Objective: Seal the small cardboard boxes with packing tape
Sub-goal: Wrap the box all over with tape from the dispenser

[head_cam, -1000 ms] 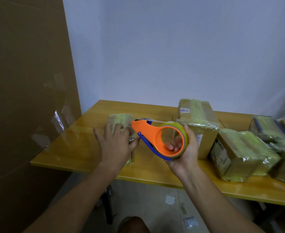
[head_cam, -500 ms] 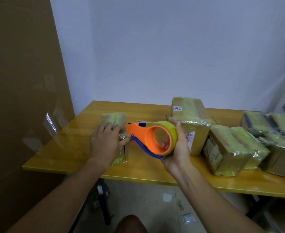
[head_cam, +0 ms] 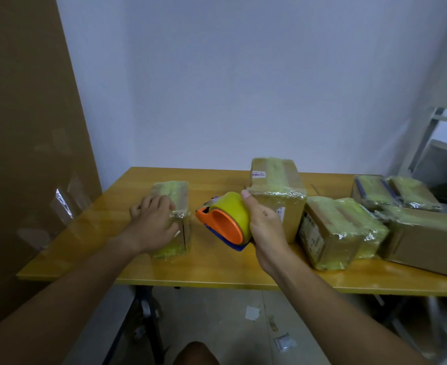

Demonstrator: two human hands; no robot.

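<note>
A small cardboard box [head_cam: 176, 196] wrapped in yellowish tape lies on the wooden table [head_cam: 217, 270] at the left. My left hand [head_cam: 152, 223] rests flat on its near top and side, fingers spread. My right hand [head_cam: 263, 225] grips an orange tape dispenser [head_cam: 223, 225] with a yellow tape roll and a blue blade edge, held just right of that box, a little above the table, its nose pointing toward the box.
Several taped boxes stand to the right: a tall one [head_cam: 277, 185], a lower one [head_cam: 333, 227], a long carton [head_cam: 427, 238], two at the back [head_cam: 393, 191]. A big cardboard sheet [head_cam: 24, 127] leans at the left. Paper scraps [head_cam: 252, 312] lie on the floor.
The dispenser has turned so its roll face shows and has drawn slightly away from the small box. My left hand stays on the box. The camera has shifted.
</note>
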